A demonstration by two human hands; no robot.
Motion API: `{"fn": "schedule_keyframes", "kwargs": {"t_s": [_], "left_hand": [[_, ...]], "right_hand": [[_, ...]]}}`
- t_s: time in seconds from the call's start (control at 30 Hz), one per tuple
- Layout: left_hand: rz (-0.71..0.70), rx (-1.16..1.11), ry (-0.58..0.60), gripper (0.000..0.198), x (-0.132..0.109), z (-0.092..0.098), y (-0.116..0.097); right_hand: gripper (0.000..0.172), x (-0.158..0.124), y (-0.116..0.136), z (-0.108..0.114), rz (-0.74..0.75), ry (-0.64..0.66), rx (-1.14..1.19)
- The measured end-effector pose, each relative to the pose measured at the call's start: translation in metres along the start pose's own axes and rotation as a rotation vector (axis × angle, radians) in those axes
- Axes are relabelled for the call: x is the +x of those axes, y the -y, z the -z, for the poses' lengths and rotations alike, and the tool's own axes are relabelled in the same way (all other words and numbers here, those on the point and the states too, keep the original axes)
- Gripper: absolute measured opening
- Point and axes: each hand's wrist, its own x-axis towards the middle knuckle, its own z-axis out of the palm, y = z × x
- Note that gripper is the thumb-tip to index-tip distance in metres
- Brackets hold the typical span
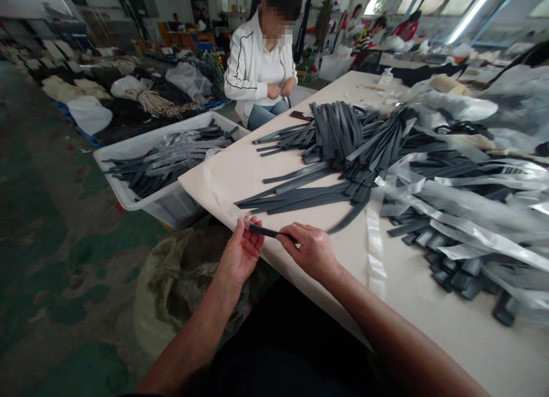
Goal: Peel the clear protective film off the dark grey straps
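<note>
workshop | heaped dark strips (338,134) on worktable (412,297) | plastic bin (174,208) | seated co-worker (246,71) | tube light (472,15)

Left forearm (203,325) and right forearm (390,328) are bare, reaching forward and converging. Left hand (244,249): palm turned upward, fingers curled, thumb and fingertips drawn together in a pinch. Right hand (311,249): back uppermost, fingers folded in a closed grip. The hands sit near each other, not touching, roughly level.

No legible text, label, brand, number or sign anywhere in view.
</note>
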Motion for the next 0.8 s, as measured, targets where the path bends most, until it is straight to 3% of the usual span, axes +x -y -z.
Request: {"fn": "schedule_keyframes", "kwargs": {"t_s": [0.23,0.5,0.57,0.67,0.8], "left_hand": [[-0.044,-0.001,0.021,0.016,0.003,0.0,-0.002],[-0.006,0.069,0.114,0.007,0.007,0.001,0.032],[-0.031,0.08,0.117,0.008,0.013,-0.006,0.03],[-0.15,0.057,0.064,0.007,0.025,-0.02,0.013],[-0.218,-0.031,0.012,0.017,0.035,-0.037,-0.002]], "right_hand": [[0.018,-0.008,-0.009,-0.002,0.002,-0.017,-0.032],[0.017,0.011,-0.009,-0.001,0.011,0.011,-0.093],[0.011,0.017,-0.023,0.001,0.074,0.072,-0.161],[0.014,0.027,-0.066,0.016,0.114,0.126,-0.333],[0.02,0.047,-0.128,0.075,-0.042,-0.013,-0.5]]}}
